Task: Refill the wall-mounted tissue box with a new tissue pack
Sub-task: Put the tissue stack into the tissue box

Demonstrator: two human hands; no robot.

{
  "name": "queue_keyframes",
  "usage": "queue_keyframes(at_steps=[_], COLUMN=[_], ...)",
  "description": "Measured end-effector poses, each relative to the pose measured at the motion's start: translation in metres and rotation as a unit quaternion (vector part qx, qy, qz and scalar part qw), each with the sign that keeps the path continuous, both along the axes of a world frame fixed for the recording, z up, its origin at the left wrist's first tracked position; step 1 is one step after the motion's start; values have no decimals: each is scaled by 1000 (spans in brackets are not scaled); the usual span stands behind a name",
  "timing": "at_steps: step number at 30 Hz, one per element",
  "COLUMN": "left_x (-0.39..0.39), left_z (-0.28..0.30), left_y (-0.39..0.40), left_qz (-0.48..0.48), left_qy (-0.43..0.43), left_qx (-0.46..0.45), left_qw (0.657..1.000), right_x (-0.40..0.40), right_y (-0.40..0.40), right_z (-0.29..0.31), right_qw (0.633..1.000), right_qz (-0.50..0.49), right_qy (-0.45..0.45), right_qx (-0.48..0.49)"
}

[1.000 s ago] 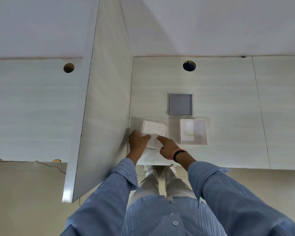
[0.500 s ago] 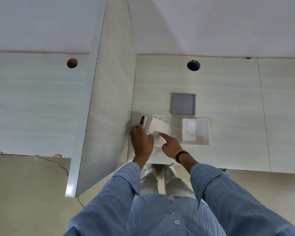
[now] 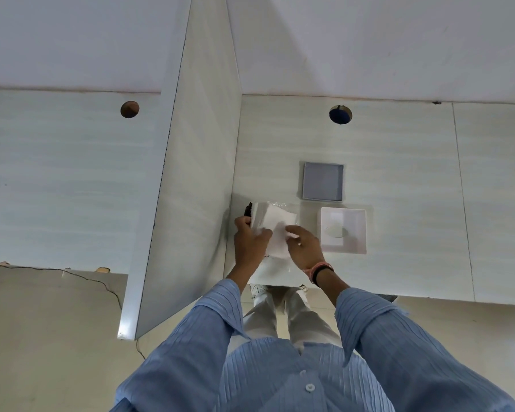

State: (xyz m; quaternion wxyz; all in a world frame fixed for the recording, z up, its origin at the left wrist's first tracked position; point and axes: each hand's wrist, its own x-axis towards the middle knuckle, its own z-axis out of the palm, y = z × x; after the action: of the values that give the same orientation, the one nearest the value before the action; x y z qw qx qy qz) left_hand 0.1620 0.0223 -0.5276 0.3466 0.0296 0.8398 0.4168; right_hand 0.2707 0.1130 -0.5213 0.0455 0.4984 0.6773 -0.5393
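Observation:
A white tissue pack (image 3: 272, 223) in clear plastic wrap is held tilted above the pale desk (image 3: 399, 203), close to the partition. My left hand (image 3: 250, 242) grips its left side. My right hand (image 3: 302, 246) pinches the top tissue sheets at the pack's near right corner. To the right lies the white tissue box cover (image 3: 343, 231), with an oval slot in it. Behind that lies a grey square box part (image 3: 322, 181). A small dark object (image 3: 247, 210) peeks out at the pack's far left corner.
A tall white partition (image 3: 191, 188) rises at the left of the hands. Round cable holes (image 3: 340, 114) sit at the back of the desk. The desk's near edge runs just below my wrists, with my legs and the floor beneath.
The tissue pack has been lifted off the desk and tilted up on its side. My right hand has shifted onto the loose top sheets, and my left hand has wrapped further around the pack.

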Motion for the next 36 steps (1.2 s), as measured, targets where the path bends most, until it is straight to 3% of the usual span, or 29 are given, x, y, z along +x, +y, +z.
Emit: queue_keyframes(at_steps=[2,4,7,9,12,16,21,25,29,36], left_x=[-7,-12,-14,-10,1,10,19,26,31,44], left_z=[4,9,19,25,38,43,46,48,49,59], left_y=[-1,-3,-4,-3,2,9,13,16,17,32], left_qz=[76,96,81,56,8,-39,-84,-118,-116,-145], left_qy=[-71,-129,-194,-222,-245,-223,-161,-108,-104,-142], left_qx=[48,93,132,150,168,178,121,71,65,48], left_qw=[993,983,969,962,955,958,976,985,986,978], right_x=[0,-1,-3,-5,-3,22,11,18,41,47], right_y=[5,14,30,35,37,49,33,32,43,37], right_z=[8,12,12,21,27,-33,53,48,-6,34], right_qw=[995,986,966,932,915,914,937,925,920,953], right_qz=[-86,-156,-234,-264,-254,-235,-231,-232,-223,-209], right_qy=[25,28,64,117,158,202,153,161,167,157], right_qx=[52,45,-86,-221,-270,-261,-213,-254,-275,-156])
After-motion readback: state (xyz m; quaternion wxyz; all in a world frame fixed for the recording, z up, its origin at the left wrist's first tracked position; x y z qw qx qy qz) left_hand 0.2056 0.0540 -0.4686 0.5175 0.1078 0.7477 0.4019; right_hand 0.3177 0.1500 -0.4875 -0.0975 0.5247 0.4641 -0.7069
